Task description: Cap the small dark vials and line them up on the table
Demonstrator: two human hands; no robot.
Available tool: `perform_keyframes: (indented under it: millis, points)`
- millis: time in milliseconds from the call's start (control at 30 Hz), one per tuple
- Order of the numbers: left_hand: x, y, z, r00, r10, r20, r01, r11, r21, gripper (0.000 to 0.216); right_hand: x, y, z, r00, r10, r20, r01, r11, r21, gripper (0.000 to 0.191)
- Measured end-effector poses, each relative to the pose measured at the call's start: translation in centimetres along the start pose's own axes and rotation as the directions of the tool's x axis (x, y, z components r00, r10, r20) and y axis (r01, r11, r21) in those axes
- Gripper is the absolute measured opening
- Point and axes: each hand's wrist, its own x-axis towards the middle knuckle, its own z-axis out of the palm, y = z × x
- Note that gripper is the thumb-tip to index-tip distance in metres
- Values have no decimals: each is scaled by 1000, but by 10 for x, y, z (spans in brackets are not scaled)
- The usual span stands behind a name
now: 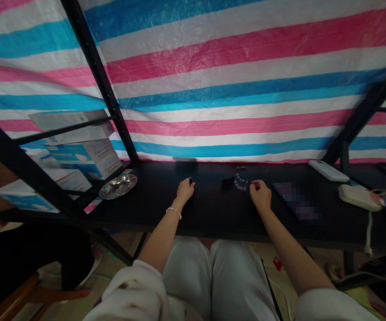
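Note:
My left hand, with a beaded bracelet at its wrist, is closed above the black tabletop. A small black piece shows at its fingertips, too small to name. My right hand is curled, its fingertips pressed together; whatever they hold is hidden. Just left of that hand lies a curved row of small whitish pieces. Beside the row sits a cluster of small black pieces. Farther back are a few tiny shiny bits.
A phone lies right of my right hand, with a white device and a white corded block beyond. At left stand a round metal dish, stacked boxes and black frame posts. Another person's arm shows far left.

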Motion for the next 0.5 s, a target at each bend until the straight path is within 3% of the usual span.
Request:
perform_keyframes:
  millis: [100,200,267,333,500]
  points:
    - [0,8,6,999,9,40,0,976,-220,13,-2,-5,-4,993,-43,-110,50,997,57,30]
    - [-6,19,12,984,32,177,68,845,-530,23,-10,-20,-6,964,-203,-170,228,964,137,30]
    - [-12,26,15,959,80,272,123,746,-655,32,-17,-39,-3,931,-352,-99,365,911,193,28]
    - [-17,32,15,921,148,361,175,671,-720,38,-27,-61,5,901,-434,-14,425,874,234,28]
    - [-24,34,10,844,262,469,256,570,-781,42,-48,-104,34,886,-416,206,345,886,308,37]
